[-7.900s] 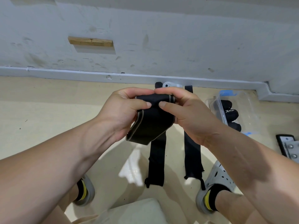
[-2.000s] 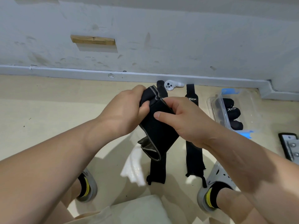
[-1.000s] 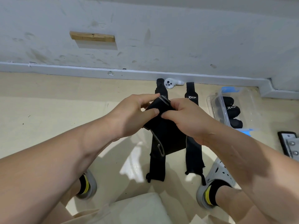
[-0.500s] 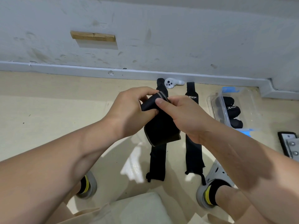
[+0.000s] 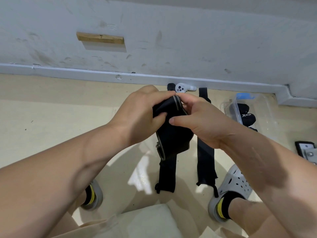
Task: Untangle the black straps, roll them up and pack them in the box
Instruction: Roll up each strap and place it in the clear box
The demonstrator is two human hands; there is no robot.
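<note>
Both hands hold one black strap with grey edging (image 5: pixel 173 134) in the air above the floor. My left hand (image 5: pixel 142 115) grips its rolled top from the left, and my right hand (image 5: pixel 197 121) pinches the same top from the right. The loose tail hangs down below the hands. Two more black straps lie flat on the floor, one (image 5: pixel 167 177) under the held strap and one (image 5: pixel 205 155) to its right. A clear plastic box (image 5: pixel 257 109) at the right holds rolled black straps (image 5: pixel 247 118).
A white controller (image 5: pixel 181 87) lies against the grey skirting at the wall. A black device with metal parts (image 5: pixel 307 152) sits at the right edge. My two feet in grey clogs (image 5: pixel 231 189) stand on the beige floor; a cream cushion edge shows at the bottom.
The hanging tail of the held strap has shortened as more of it was wound at the top. Both hands have kept hold and shifted their fingers around the roll.
</note>
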